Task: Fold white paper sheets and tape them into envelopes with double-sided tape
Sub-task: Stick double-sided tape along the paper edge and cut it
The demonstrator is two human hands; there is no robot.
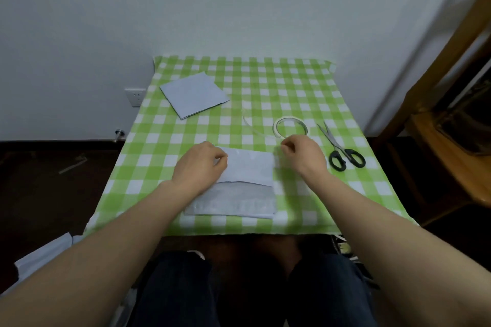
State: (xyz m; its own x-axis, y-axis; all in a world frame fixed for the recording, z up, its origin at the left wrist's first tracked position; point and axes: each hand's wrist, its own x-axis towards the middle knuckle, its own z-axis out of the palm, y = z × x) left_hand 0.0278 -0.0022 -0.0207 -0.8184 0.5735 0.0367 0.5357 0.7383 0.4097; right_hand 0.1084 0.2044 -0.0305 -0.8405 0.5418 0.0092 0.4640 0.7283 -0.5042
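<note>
Half-folded paper sheet sits mid-desk on the green check cloth, top flap down over a lower panel with a shiny strip of tape along its near edge. Left hand rests on the sheet's left end, fingers curled and pressed down, pinning it. Right hand is just off the sheet's top right corner, fingers pinched narrow; whether there's a liner or tape end in them can't be told from here. Tape roll lies just beyond that hand, scissors to its right, a finished folded piece far left. Likely step: peeling backing. Advice: keep the left hand flat, pull low and along the edge, avoid lifting or creasing the flap.
</note>
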